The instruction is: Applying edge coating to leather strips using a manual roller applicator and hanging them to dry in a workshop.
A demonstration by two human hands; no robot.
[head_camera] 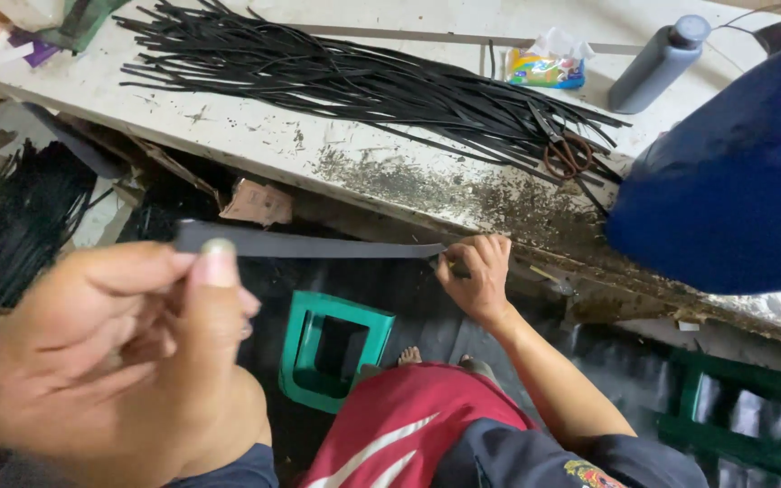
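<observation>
A: Left hand (128,352): large in the near foreground, thumb pressed against the fingers, pinched on one end of a long flat dark-grey rubber strip (309,245).

B: Right hand (474,276): further out, fingers curled and clamped on the strip's other end, just below the edge of the stained white worktop (255,136). Strip stretched nearly level between both hands, held in the air in front of the worktop edge, not resting on it.

A: On the worktop: big fanned pile of thin black rubber strips (336,81), spread from upper left toward the right. Pair of rusty-handled scissors (564,149) lying at the pile's right end, touching it.

B: Behind the pile: colourful soft pack of white tissues (549,63); just right of it a grey plastic bottle with a cap (657,63), lying tilted. Large blue plastic jerrycan (734,181) at the right edge of the worktop, close to the camera.

A: Below: green plastic stool (332,348) on the dark floor, near the red-clothed knee (409,425). Second green stool (743,416) at lower right. Another bundle of black strips (24,221) on the floor at far left.
</observation>
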